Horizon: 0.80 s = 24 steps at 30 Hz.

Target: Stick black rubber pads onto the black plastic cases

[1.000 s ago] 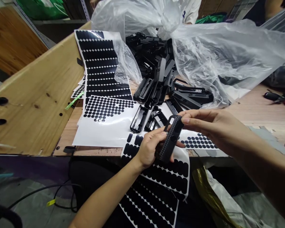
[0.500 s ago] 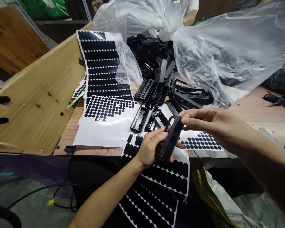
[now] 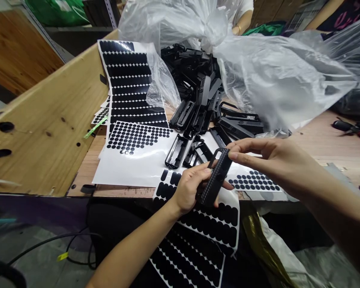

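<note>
My left hand point(image 3: 189, 185) is closed around a black plastic casing point(image 3: 215, 179) with a carbon-fibre pattern and a frame-like loop along its side. It is held tilted over the table's front edge. The thumb and forefinger of my right hand point(image 3: 259, 156) pinch the casing's upper end; whether a small sticker is between them I cannot make out. Below my hands, sheets of black stickers point(image 3: 210, 224) hang over the edge. A sheet of round black dots point(image 3: 132, 138) lies to the left, and another dot sheet point(image 3: 255, 181) sits under my right hand.
A pile of similar black casings point(image 3: 195, 88) spreads across the table behind my hands. Clear plastic bags point(image 3: 276, 76) billow over its right side. A wooden board point(image 3: 48, 128) borders the left. Red-handled pliers or snips point(image 3: 355, 127) lie far right. Another person's arm point(image 3: 243, 23) shows at the back.
The plastic bag at the right has dropped and drawn leftward, uncovering another person's arm and dark clothing at the upper right. My hands and the casing have barely moved.
</note>
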Each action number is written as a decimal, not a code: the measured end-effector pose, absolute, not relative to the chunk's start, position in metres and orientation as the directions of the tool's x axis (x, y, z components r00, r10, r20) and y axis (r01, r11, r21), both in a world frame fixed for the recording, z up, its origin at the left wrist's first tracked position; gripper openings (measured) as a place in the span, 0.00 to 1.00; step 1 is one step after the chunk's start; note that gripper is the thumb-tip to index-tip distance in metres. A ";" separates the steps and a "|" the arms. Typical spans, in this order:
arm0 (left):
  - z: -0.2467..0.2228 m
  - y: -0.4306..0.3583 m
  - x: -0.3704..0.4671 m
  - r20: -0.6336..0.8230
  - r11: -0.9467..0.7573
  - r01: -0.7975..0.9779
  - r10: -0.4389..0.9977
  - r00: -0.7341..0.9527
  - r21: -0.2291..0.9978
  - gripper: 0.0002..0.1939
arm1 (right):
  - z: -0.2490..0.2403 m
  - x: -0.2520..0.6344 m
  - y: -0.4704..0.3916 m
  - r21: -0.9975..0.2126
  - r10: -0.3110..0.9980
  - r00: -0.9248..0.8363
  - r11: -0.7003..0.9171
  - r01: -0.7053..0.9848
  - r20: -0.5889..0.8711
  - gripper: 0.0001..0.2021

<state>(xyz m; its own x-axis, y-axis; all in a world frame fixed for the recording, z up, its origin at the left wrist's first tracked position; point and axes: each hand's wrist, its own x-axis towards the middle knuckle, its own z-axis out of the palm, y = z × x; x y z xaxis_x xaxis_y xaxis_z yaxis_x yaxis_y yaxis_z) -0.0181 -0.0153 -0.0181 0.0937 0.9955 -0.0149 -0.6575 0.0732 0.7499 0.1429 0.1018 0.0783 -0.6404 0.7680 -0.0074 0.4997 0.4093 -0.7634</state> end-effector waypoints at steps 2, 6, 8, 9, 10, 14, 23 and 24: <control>-0.018 -0.015 -0.018 -0.009 0.070 -0.657 0.995 0.095 0.750 0.22 | 0.079 0.142 0.100 -0.764 0.764 -0.645 0.427 0.483 0.019 0.17; -0.019 -0.015 -0.018 0.000 0.070 -0.658 0.994 0.105 0.750 0.22 | 0.078 0.142 0.097 -0.776 0.741 -0.666 0.466 0.425 0.080 0.15; -0.019 -0.015 -0.018 -0.004 0.073 -0.659 0.995 0.104 0.748 0.22 | 0.077 0.142 0.096 -0.750 0.732 -0.671 0.507 0.425 0.115 0.14; -0.020 -0.015 -0.018 -0.008 0.074 -0.661 0.995 0.103 0.747 0.22 | 0.077 0.143 0.096 -0.728 0.729 -0.672 0.532 0.432 0.133 0.13; -0.020 -0.015 -0.018 -0.011 0.076 -0.664 0.995 0.102 0.744 0.22 | 0.076 0.143 0.095 -0.705 0.725 -0.672 0.555 0.441 0.151 0.12; -0.019 -0.014 -0.018 -0.024 0.087 -0.676 0.994 0.102 0.732 0.21 | 0.073 0.143 0.090 -0.595 0.683 -0.686 0.668 0.447 0.252 0.08; -0.018 -0.015 -0.016 -0.006 0.054 -0.667 0.997 0.074 0.743 0.19 | 0.061 0.134 0.092 -0.415 0.624 -0.650 0.779 0.471 0.434 0.18; -0.018 -0.016 -0.016 -0.006 0.046 -0.673 0.998 0.062 0.738 0.19 | 0.056 0.133 0.094 -0.481 0.684 -0.607 0.724 0.495 0.405 0.16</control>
<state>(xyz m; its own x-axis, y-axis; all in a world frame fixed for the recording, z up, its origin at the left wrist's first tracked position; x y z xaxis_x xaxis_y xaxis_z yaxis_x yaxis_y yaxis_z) -0.0162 -0.0156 -0.0181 0.0617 0.9981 -0.0063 -0.6731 0.0463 0.7381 0.1333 0.0941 0.0559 -0.6071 0.6839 0.4046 0.4945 0.7237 -0.4813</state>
